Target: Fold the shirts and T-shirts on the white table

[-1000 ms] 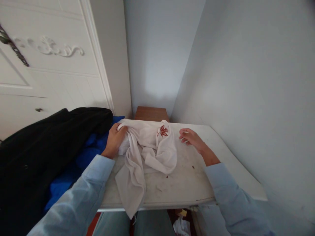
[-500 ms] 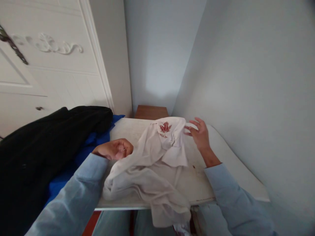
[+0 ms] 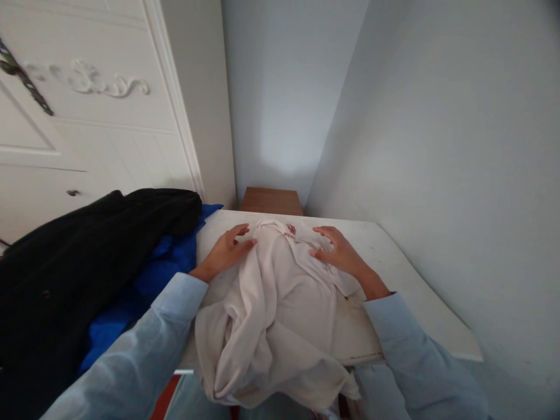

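Observation:
A crumpled off-white garment (image 3: 289, 309) with a dark red leaf print and lettering near its far end lies on the white table (image 3: 394, 280). Its near part hangs over the front edge. My left hand (image 3: 227, 249) is at the garment's far left edge, thumb and fingers apart, with nothing in it. On the other side, my right hand (image 3: 339, 251) hovers at the upper right of the cloth beside the print, fingers spread and curved, also holding nothing.
A black garment (image 3: 100, 251) lies over blue cloth (image 3: 170, 256) at the left. A white cabinet (image 3: 126, 134) stands behind them. Beyond the table's far edge is a brown wooden piece (image 3: 271, 200), and a pale wall (image 3: 437, 146) runs along the right.
The garment's print has shifted lower and is partly folded away, and more cloth spreads toward the front edge. My left hand has moved right and opened; my right hand has come slightly inward and down.

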`<state>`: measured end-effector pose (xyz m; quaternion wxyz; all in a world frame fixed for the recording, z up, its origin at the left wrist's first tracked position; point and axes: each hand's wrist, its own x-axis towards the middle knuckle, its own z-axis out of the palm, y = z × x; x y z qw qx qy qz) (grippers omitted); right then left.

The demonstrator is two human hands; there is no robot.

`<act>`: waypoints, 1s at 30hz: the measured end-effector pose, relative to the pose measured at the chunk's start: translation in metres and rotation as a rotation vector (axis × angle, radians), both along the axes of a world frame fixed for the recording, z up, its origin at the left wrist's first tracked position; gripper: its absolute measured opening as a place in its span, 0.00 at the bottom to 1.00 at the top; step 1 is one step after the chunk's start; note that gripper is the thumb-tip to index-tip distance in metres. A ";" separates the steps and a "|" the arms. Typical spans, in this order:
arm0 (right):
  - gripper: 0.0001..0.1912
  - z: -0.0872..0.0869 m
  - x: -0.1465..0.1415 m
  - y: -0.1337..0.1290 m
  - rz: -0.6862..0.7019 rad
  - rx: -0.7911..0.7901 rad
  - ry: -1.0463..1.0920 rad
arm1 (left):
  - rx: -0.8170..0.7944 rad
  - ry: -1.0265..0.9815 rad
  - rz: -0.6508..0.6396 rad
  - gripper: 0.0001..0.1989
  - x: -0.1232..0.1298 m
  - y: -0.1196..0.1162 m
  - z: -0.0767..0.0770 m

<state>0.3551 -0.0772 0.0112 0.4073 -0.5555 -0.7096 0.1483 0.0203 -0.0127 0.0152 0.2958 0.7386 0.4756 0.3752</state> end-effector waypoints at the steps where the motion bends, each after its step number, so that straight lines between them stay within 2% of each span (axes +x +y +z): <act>1: 0.32 -0.001 0.002 0.000 -0.034 -0.041 -0.043 | 0.002 0.030 -0.046 0.32 0.002 -0.002 -0.001; 2: 0.29 -0.001 0.004 0.000 -0.048 -0.100 -0.081 | 0.018 0.054 -0.080 0.31 0.005 -0.005 -0.002; 4: 0.18 0.001 0.004 -0.001 -0.033 -0.205 -0.139 | 0.043 0.078 -0.134 0.25 0.009 -0.009 -0.002; 6: 0.09 0.006 0.002 -0.002 -0.039 -0.207 -0.158 | -0.008 0.035 -0.178 0.18 0.011 -0.011 0.001; 8: 0.11 0.013 -0.002 -0.004 -0.141 -0.087 -0.099 | -0.106 -0.092 -0.204 0.15 0.011 -0.012 0.005; 10: 0.16 0.019 -0.005 -0.006 -0.284 0.026 0.017 | -0.173 -0.289 -0.192 0.17 0.010 -0.012 0.009; 13: 0.23 0.022 -0.007 -0.007 -0.364 -0.016 0.188 | -0.153 -0.507 -0.112 0.20 0.007 -0.009 0.012; 15: 0.23 0.019 -0.007 -0.005 -0.326 -0.094 0.199 | -0.067 -0.411 0.003 0.20 0.006 -0.006 0.009; 18: 0.19 0.008 -0.004 0.001 -0.290 -0.081 0.048 | 0.046 0.059 0.135 0.22 0.007 -0.003 0.001; 20: 0.22 0.001 -0.001 0.006 -0.304 -0.056 -0.024 | 0.073 0.302 0.117 0.20 0.008 -0.003 -0.003; 22: 0.25 -0.004 0.003 0.008 -0.319 -0.067 -0.026 | 0.076 0.347 0.038 0.16 0.010 -0.005 -0.004; 24: 0.25 -0.006 0.005 0.008 -0.321 -0.106 -0.030 | 0.064 0.233 -0.052 0.13 0.011 -0.007 -0.002; 26: 0.20 -0.004 0.006 0.007 -0.280 -0.182 -0.063 | -0.002 0.031 -0.108 0.12 0.013 -0.009 0.003; 28: 0.13 0.000 0.004 0.004 -0.248 -0.242 -0.088 | -0.130 -0.238 -0.088 0.13 0.014 -0.009 0.007; 30: 0.10 0.007 0.002 0.001 -0.286 -0.209 -0.058 | -0.278 -0.527 -0.016 0.13 0.013 -0.009 0.012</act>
